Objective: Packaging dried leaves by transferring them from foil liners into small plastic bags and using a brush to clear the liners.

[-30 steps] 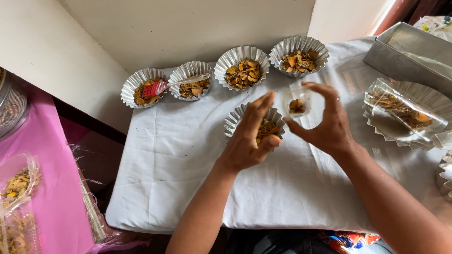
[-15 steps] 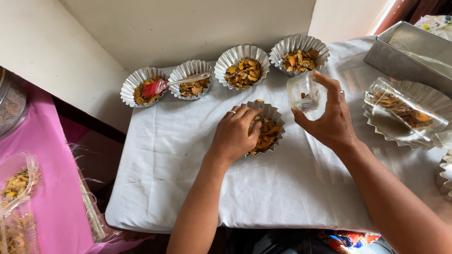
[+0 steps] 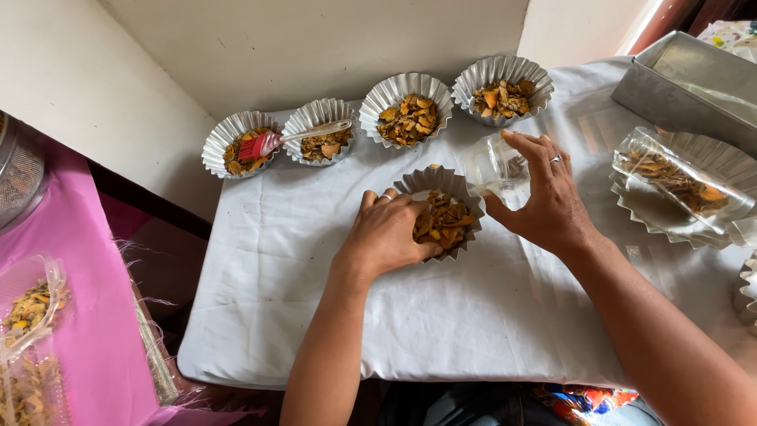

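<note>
Colours and patterns only.

- Table cloth (image 3: 489, 315): white, plain, faint weave and creases.
- Fluted moulds: shiny silver-grey, pleated rims. Four in the far row, e.g. far-right mould (image 3: 465, 83); near mould (image 3: 418, 180) the same silver.
- Mould contents (image 3: 445, 221): yellow-orange to brown flakes, mottled.
- Brush (image 3: 260, 144) on far-left mould: red head, pale silvery handle.
- Small cup (image 3: 493, 166) at right hand (image 3: 548, 201): clear, colourless. Silver ring on one finger.
- Left hand (image 3: 386, 233): ring also silver-toned.
- Tin tray (image 3: 694, 79), far right: dull grey metal.
- Cloth at left (image 3: 79, 315): bright pink, plain.
- Clear bag (image 3: 670, 170), right: transparent, orange-brown flakes inside.
- Wall (image 3: 315, 39): off-white.
- Fabric (image 3: 583, 402) at near edge: multicoloured print, red, orange and blue.
</note>
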